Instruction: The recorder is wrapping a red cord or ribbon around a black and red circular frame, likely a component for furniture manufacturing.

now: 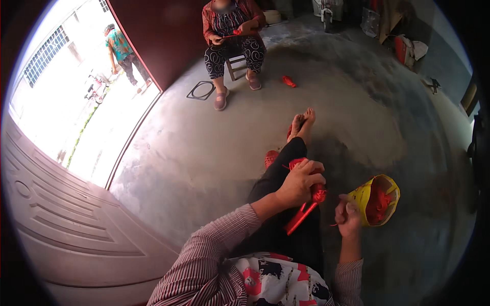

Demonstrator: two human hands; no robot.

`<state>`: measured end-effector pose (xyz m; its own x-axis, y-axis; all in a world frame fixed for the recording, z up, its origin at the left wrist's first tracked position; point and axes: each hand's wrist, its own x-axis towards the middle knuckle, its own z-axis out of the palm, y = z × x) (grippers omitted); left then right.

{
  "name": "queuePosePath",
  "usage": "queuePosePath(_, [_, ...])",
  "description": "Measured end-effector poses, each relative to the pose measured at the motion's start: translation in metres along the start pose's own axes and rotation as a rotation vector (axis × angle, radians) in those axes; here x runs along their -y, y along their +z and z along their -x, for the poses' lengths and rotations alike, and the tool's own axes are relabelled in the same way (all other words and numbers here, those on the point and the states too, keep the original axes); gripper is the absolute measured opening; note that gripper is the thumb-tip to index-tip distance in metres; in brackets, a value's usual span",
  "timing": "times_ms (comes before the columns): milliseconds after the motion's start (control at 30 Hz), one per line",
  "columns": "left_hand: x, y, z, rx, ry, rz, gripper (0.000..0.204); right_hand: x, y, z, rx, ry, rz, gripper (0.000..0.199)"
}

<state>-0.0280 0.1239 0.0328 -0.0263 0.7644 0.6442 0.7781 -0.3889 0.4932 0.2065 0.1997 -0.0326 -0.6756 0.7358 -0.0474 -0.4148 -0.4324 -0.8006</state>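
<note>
Over my lap, my left hand (300,182) is closed around a bundle of shiny red cord or ribbon (319,194). Red material sticks out on both sides of the fingers, and a long red loop (300,220) hangs toward my thighs. My right hand (348,216) is raised to the right of it, fingers curled and a little blurred. A thin red strand (333,225) shows at that hand's left edge; how the fingers grip it is partly hidden. Just beyond the right hand, a yellow bag or container (362,196) stands with its top open, red material (378,205) inside.
My legs stretch forward, bare feet (302,125) crossed. A red bundle (289,81) lies on the concrete floor (347,102). Opposite, a seated person (232,30) holds something red. A black square frame (201,91) lies near them. Another person (124,53) is outside the doorway.
</note>
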Motion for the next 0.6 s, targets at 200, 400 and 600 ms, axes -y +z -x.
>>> queuePosePath(200, [0.034, 0.048, 0.020, 0.445, -0.109, -0.466, 0.029, -0.026, 0.012, -0.044, 0.044, -0.415, 1.271, 0.036])
queuePosePath(400, [0.016, 0.067, 0.038, 0.240, -0.380, 0.051, 0.050, -0.019, 0.011, -0.013, -0.223, -0.291, 1.224, 0.034])
queuePosePath(600, [0.022, 0.055, 0.044, 0.093, -1.393, 1.025, 0.076, 0.061, 0.044, 0.033, -0.030, -0.120, 0.909, 0.030])
